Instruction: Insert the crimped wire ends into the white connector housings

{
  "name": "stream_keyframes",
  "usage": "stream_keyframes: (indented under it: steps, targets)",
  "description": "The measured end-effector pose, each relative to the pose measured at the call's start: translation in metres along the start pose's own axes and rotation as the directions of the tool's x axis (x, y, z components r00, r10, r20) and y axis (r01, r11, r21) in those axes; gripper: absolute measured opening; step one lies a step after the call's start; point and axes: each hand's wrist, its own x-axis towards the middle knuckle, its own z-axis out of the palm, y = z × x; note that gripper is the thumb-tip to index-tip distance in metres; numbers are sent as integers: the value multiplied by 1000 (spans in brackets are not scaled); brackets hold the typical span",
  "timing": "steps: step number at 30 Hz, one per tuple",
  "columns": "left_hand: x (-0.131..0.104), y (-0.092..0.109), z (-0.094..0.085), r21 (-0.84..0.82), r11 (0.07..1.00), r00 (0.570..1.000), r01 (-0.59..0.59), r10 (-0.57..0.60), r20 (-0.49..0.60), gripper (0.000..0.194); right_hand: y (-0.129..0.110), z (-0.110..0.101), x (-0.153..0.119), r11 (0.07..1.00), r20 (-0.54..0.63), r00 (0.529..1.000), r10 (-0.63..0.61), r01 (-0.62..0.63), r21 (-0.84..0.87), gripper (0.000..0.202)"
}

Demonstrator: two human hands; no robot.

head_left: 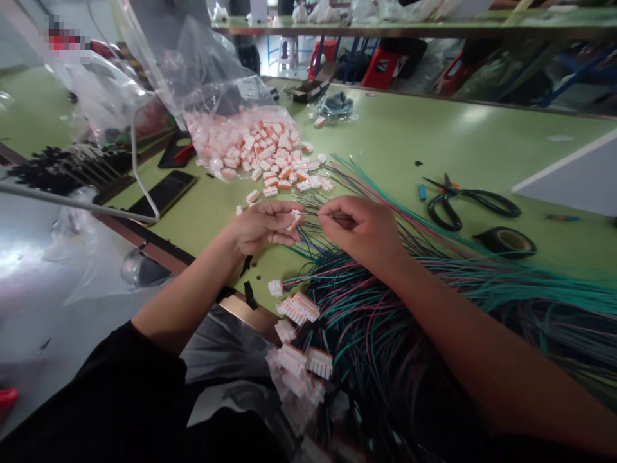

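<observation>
My left hand (263, 228) pinches a small white and orange connector housing (295, 220) over the green table. Just to its right, my right hand (361, 228) is closed on a thin dark wire (332, 216), whose end reaches toward the housing. Whether the wire tip sits inside the housing I cannot tell. Under and beside both hands spreads a large bundle of green, pink and black wires (366, 289). Several finished-looking connectors with wires in them (299, 307) hang at the near table edge. Behind my left hand lies a heap of loose housings (265, 148), spilling from a clear plastic bag (207, 77).
On the right lie black-handled scissors (450, 199), a roll of black tape (506, 242) and a white panel (573, 173). To the left are a dark phone (164, 193), a bent metal rod (137, 161) and black parts (67, 167). Red stools (380, 67) stand beyond the table.
</observation>
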Motion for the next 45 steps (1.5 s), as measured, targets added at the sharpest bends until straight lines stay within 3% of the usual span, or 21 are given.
stream_keyframes:
  steps: [6,13,25,32,37,45]
  targets:
    - [7,-8,-5,-16,1000,1000,17,-17,-4,29,-2,-3,-2,995,-7,1000,6,-7,-102,9]
    - [5,-7,2,-85,996,999,24,-28,-41,16,-6,-3,-2,975,19,999,46,-40,-218,10]
    - [4,-7,2,-94,995,996,42,-49,-71,20,-7,-1,0,926,25,999,30,-18,-377,11]
    - [3,-7,5,-105,994,998,10,-17,-61,20,-6,0,-2,925,23,1000,10,0,-381,10]
    - [2,-9,10,-65,995,995,-77,72,-74,17,-5,1,-3,925,-24,1000,20,-27,-379,9]
    - [0,-10,15,-29,992,989,-125,122,-83,17,-9,1,-4,971,-84,989,119,-133,-198,7]
